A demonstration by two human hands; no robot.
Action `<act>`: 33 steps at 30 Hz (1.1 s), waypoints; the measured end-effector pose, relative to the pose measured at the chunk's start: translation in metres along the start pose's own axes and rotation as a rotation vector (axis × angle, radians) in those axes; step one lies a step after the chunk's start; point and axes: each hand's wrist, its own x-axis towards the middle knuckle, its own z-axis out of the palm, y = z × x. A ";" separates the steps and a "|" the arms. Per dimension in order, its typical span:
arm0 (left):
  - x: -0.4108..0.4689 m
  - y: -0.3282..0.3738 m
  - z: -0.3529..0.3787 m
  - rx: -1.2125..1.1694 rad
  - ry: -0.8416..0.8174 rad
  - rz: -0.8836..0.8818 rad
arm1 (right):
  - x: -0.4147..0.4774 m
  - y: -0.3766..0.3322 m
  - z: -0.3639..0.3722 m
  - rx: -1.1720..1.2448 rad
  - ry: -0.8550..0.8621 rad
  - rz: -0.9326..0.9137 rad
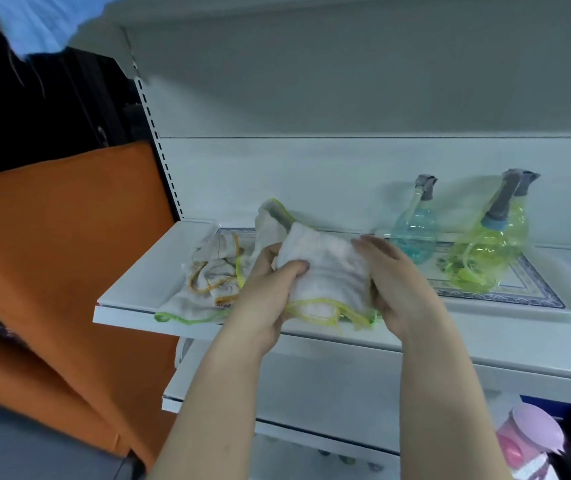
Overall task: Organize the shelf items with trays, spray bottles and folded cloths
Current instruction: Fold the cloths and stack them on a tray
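— What were the fingers doing?

— The left hand had its fingers curled into the white cloth, with the thumb pressed on top. The right hand laid its fingers straight and together against the cloth's three o'clock side. Its thumb was hidden.

— And where was the cloth?

— It was bunched between both hands over the front of the white shelf, its yellow hem hanging at six o'clock. A heap of crumpled cloths lay at its nine o'clock. A blue spray bottle stood at two o'clock. At three o'clock a yellow-green spray bottle leaned on a patterned tray.
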 end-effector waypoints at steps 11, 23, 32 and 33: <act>0.022 -0.004 0.005 0.498 0.034 0.194 | 0.023 0.008 -0.001 -0.526 0.283 -0.336; 0.044 0.007 -0.051 0.849 0.329 0.381 | 0.027 0.003 0.049 -0.699 0.192 -0.350; 0.084 -0.001 -0.141 1.185 0.149 0.170 | 0.049 0.030 0.146 -1.049 0.072 -0.256; 0.087 -0.001 -0.146 1.179 0.133 0.192 | 0.053 0.034 0.151 -1.112 0.093 -0.209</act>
